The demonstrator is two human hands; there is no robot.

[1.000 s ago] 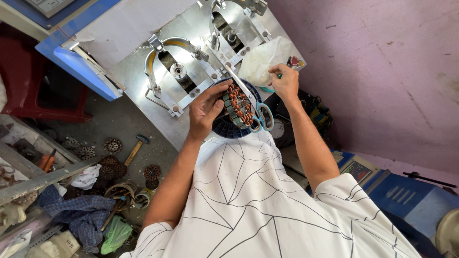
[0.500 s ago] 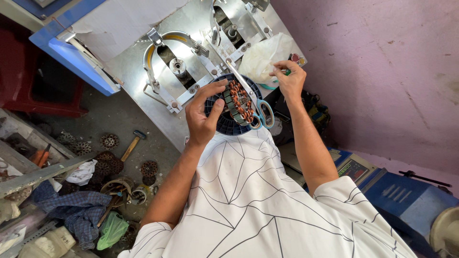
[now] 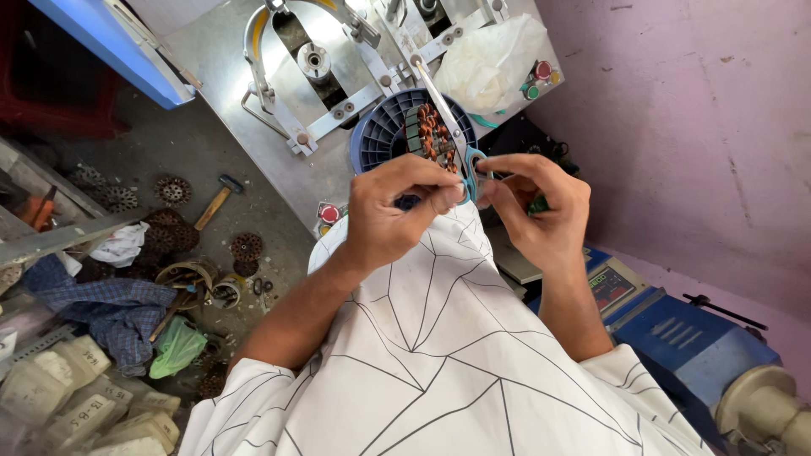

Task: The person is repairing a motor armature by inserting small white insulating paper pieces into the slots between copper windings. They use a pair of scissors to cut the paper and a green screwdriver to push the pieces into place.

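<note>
My left hand (image 3: 397,211) is held in front of my chest, thumb and forefinger pinched together; whatever is between them is too small to see. My right hand (image 3: 536,211) faces it, its thumb and forefinger closed at the teal handle of the scissors (image 3: 456,139). The scissors' blades lie across a stator with copper windings (image 3: 425,127). That stator sits in a round blue ribbed holder (image 3: 378,139) just beyond my fingertips.
A steel winding machine plate (image 3: 228,51) with brackets and red buttons (image 3: 329,213) lies beyond the holder, with a crumpled plastic bag (image 3: 494,59) on its right. A hammer (image 3: 215,203), loose stator parts and rags litter the floor on the left. A blue machine (image 3: 684,338) stands on the right.
My right hand came back from the plastic bag to the scissors' handle. My left hand lifted off the stator and drew toward my chest. The view tilted down.
</note>
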